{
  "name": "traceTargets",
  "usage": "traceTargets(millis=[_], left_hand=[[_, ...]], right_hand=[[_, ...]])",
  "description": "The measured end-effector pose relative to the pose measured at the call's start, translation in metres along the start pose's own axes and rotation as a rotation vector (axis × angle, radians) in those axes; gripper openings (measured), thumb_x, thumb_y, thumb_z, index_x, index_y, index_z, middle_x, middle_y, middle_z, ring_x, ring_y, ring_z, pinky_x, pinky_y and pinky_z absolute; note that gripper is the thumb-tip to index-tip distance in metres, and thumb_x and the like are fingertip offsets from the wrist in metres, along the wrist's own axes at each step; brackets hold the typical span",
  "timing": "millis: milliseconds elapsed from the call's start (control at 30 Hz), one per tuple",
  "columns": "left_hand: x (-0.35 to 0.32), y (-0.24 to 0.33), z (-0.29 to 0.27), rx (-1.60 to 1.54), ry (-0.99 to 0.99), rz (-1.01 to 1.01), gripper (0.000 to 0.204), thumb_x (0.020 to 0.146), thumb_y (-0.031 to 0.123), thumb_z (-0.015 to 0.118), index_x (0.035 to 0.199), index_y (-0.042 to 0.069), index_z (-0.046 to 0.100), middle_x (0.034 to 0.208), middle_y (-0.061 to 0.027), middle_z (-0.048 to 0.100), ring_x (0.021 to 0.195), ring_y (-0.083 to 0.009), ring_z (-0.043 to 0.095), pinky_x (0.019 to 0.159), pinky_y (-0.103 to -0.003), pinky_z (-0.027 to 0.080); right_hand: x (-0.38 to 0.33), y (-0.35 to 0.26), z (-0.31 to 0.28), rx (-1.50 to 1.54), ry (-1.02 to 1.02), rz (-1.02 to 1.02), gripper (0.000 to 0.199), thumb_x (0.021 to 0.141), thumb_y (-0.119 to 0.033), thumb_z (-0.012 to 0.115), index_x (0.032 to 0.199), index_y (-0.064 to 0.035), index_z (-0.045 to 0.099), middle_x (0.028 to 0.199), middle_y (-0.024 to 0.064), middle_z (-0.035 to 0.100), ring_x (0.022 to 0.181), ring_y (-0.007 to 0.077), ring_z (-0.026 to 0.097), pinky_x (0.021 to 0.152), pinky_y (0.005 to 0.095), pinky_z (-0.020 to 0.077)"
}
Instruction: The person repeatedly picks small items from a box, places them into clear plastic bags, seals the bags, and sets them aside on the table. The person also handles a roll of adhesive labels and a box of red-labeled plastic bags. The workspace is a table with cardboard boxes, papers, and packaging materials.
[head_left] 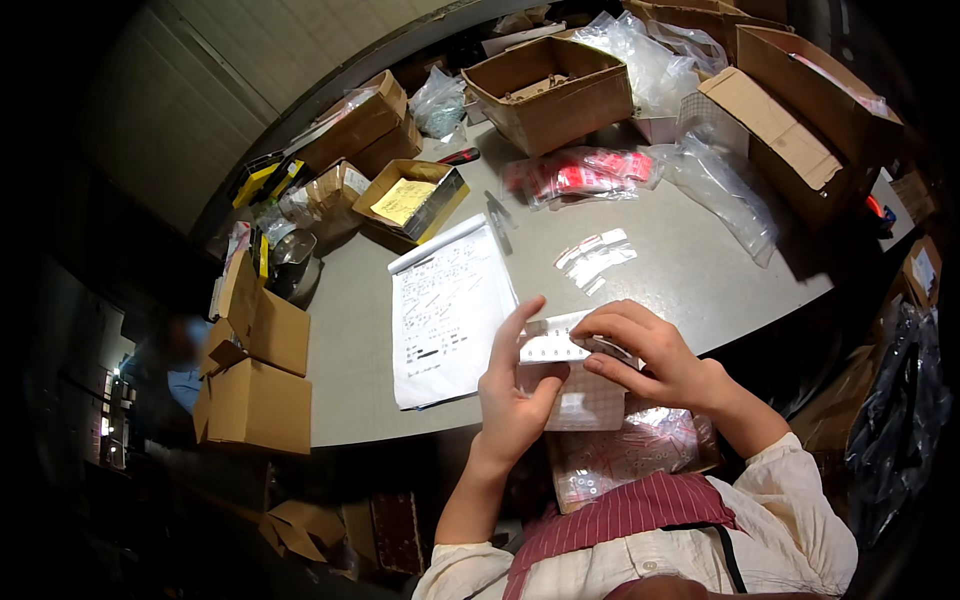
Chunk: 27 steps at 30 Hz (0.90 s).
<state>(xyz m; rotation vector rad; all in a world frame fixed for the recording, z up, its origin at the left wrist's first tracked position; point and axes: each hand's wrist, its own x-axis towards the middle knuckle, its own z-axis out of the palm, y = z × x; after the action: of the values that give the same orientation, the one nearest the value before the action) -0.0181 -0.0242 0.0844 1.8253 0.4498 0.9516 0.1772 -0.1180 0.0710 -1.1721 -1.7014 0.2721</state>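
Both my hands hold a small clear plastic bag with a white label strip at its top, just above the table's near edge. My left hand grips the bag's left side, fingers raised along it. My right hand pinches the label strip from the right. Below the hands, in my lap, lies a larger clear bag filled with small red-and-white packets.
A paper sheet with printed lines lies on the grey table left of my hands. Small loose bags, a pile of red packets, open cardboard boxes and clear plastic bags ring the table. More boxes stand at the left.
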Motion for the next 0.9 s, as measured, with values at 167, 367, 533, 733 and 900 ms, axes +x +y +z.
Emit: traceTargets(millis=[167, 367, 533, 733, 900], left_hand=[[-0.009, -0.012, -0.007, -0.078, -0.078, -0.175, 0.051, 0.083, -0.009, 0.064, 0.134, -0.002, 0.061, 0.13, -0.0117, 0.066, 0.122, -0.0173, 0.061, 0.101, -0.029, 0.05], [-0.013, -0.021, -0.015, -0.194, -0.151, -0.256, 0.036, 0.09, 0.002, 0.074, 0.125, -0.005, 0.066, 0.122, -0.0126, 0.069, 0.104, -0.0167, 0.066, 0.093, -0.029, 0.052], [-0.012, -0.021, -0.008, -0.288, -0.081, -0.367, 0.027, 0.095, 0.008, 0.075, 0.117, -0.006, 0.07, 0.109, -0.0098, 0.072, 0.099, -0.0145, 0.066, 0.088, -0.027, 0.051], [-0.013, -0.027, -0.003, -0.267, -0.004, -0.373, 0.021, 0.095, 0.005, 0.075, 0.112, -0.006, 0.07, 0.102, -0.0092, 0.072, 0.094, -0.0118, 0.065, 0.08, -0.025, 0.053], [-0.014, -0.034, 0.003, -0.27, 0.033, -0.363, 0.013, 0.092, 0.001, 0.077, 0.101, -0.005, 0.069, 0.097, -0.0082, 0.072, 0.087, -0.0106, 0.065, 0.074, -0.024, 0.053]], right_hand=[[-0.009, 0.004, 0.011, -0.051, 0.055, -0.074, 0.036, 0.085, -0.005, 0.077, 0.119, -0.0028, 0.067, 0.109, 0.0163, 0.068, 0.098, 0.035, 0.068, 0.084, 0.0411, 0.0569], [-0.013, 0.014, 0.012, -0.106, 0.091, -0.125, 0.034, 0.082, -0.005, 0.079, 0.115, -0.0027, 0.07, 0.105, 0.0155, 0.069, 0.095, 0.034, 0.069, 0.083, 0.0402, 0.0581], [-0.015, 0.018, 0.008, -0.096, 0.048, -0.091, 0.034, 0.083, -0.007, 0.079, 0.115, -0.0013, 0.069, 0.104, 0.0161, 0.069, 0.094, 0.0342, 0.069, 0.081, 0.0398, 0.0577], [-0.02, 0.023, 0.002, -0.101, -0.004, 0.0, 0.035, 0.084, -0.008, 0.078, 0.117, -0.0008, 0.067, 0.104, 0.0165, 0.068, 0.092, 0.0343, 0.069, 0.079, 0.04, 0.0569], [-0.028, 0.032, 0.002, -0.054, -0.021, 0.035, 0.029, 0.086, -0.007, 0.077, 0.114, -0.0018, 0.069, 0.099, 0.014, 0.07, 0.085, 0.0308, 0.07, 0.075, 0.0374, 0.0568]])
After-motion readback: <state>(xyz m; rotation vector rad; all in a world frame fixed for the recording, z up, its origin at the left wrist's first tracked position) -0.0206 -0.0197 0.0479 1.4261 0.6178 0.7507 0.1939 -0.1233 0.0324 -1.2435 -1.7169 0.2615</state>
